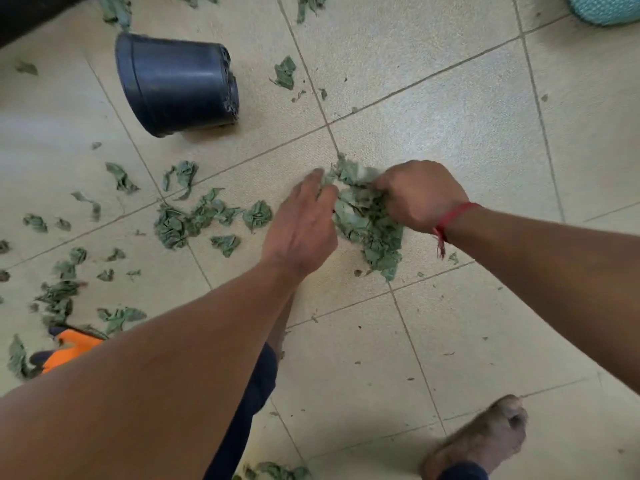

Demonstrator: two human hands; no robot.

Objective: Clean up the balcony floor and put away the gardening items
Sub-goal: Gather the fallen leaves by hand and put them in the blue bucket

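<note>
Pale tiled floor with dark grout lines, littered all over. Black plastic pot lying on its side at upper left, rim to the left, base to the right, well apart from the hands. Pile of leaves heaped mid-floor near a grout crossing: dull grey-green, crumpled, dry-looking, bunched between both hands. Left hand at the pile's left edge, fingers bent onto it, thumb pinching leaves against them. Right hand clenched into the pile's upper right, grasping a bunch. Loose leaves of the same colour scattered leftward in clumps and scraps. Orange item at lower left, half hidden behind the left forearm. Red thread round the right wrist.
</note>
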